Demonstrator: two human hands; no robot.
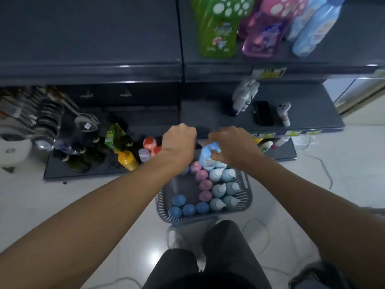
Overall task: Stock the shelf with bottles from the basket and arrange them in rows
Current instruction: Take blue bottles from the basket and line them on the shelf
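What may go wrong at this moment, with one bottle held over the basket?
The right hand grips the light blue plastic bottle; it might slip and knock over the upright bottles packed in the grey slotted plastic basket. A flat black object, perhaps a phone, lies on the dark grey lower shelf; a bottle placed there could push it off.
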